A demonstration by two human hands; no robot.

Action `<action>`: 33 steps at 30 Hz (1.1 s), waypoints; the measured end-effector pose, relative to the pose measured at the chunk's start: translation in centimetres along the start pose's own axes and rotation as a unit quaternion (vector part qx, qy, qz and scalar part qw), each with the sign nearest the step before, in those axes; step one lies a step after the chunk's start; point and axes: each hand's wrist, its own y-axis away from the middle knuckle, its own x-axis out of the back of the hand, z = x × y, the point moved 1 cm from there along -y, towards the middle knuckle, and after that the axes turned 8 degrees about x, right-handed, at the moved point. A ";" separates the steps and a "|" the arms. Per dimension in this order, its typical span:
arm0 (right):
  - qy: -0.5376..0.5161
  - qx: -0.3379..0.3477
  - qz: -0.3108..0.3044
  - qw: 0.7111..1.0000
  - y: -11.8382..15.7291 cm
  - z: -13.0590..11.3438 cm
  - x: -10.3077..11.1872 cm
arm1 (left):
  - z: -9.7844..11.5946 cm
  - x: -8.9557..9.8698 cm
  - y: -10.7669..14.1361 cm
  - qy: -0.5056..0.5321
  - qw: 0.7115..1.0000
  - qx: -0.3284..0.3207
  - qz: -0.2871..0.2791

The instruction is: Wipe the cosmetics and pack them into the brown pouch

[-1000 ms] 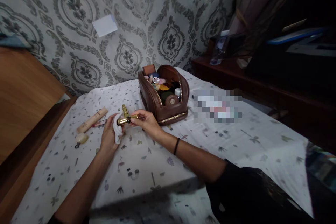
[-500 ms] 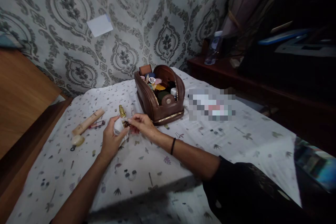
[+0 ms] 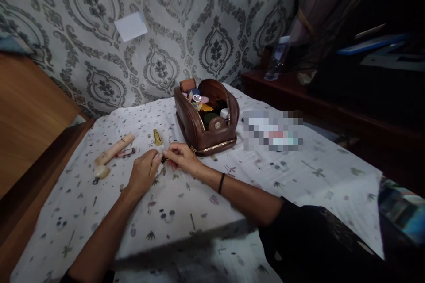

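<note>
My left hand [image 3: 143,169] is closed round a white tissue [image 3: 160,169], most of it hidden under the fingers. Fingertips of my right hand [image 3: 183,158] pinch a small dark piece [image 3: 164,158], its kind too covered to make out. The two hands meet, with the tissue against the dark piece. Just beyond them lies a short gold tube [image 3: 157,137]. Left of my hands rest a long beige tube [image 3: 115,149], a slim reddish tube [image 3: 125,153] and a cream round item with a dark ring [image 3: 101,171].
An open brown leather bag [image 3: 212,139] full of cosmetics stands beyond my right hand. A blurred-out item [image 3: 274,130] lies to its right on the patterned sheet [image 3: 232,194]. A plastic bottle [image 3: 276,59] stands on a dark red table [image 3: 257,80]. A wooden panel [image 3: 29,110] borders the left.
My left hand has turned over and closed round the tissue, which now shows far less. The right hand still pinches the dark piece. The view has shifted slightly.
</note>
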 end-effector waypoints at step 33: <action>0.001 0.068 -0.023 0.997 0.3 -0.3 -0.4 | -0.3 -1.8 -0.1 0.434 0.816 0.378 -0.054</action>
